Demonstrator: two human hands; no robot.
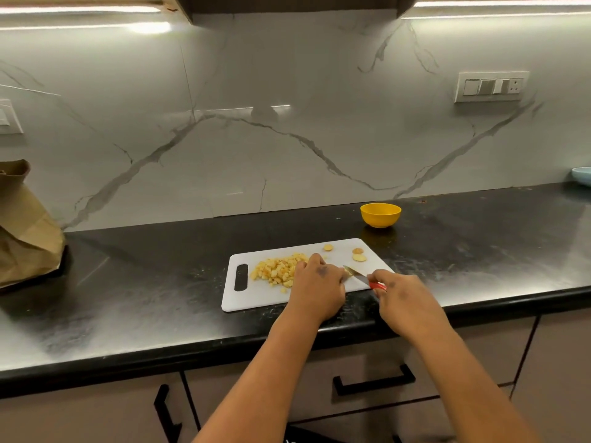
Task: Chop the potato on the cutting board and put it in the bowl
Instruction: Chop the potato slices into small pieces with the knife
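A white cutting board (256, 298) lies on the black counter. A heap of yellow potato cubes (277, 270) sits on its left half. Three round potato end pieces (358, 257) lie at the board's far right. My left hand (316, 286) rests on the board beside the heap, its fingers curled over something hidden under it. My right hand (403, 298) grips the red handle of a knife (358, 274); the blade points left toward my left hand. A yellow bowl (380, 215) stands behind the board, near the wall, and looks empty.
A brown paper bag (25, 225) stands at the far left of the black counter (479, 251). A pale blue dish (582, 175) shows at the right edge. Drawers with black handles run below the counter's front edge.
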